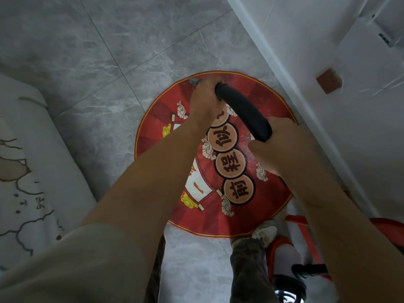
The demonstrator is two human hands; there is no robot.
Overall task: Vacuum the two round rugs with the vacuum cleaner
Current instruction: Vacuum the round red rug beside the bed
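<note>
Red round rug point(218, 204) lies on the grey tile floor point(109, 62), near the white wall point(328, 106). Both hands grip the black vacuum hose point(242, 110): left hand point(205, 101) closed near the nozzle at the rug's far edge, right hand point(282, 145) wrapped further back. Best bet: slow overlapping strokes, nozzle flat, don't lift the edge.

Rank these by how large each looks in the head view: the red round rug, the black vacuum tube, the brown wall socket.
1. Red round rug
2. Black vacuum tube, though nearer the camera
3. Brown wall socket
</note>
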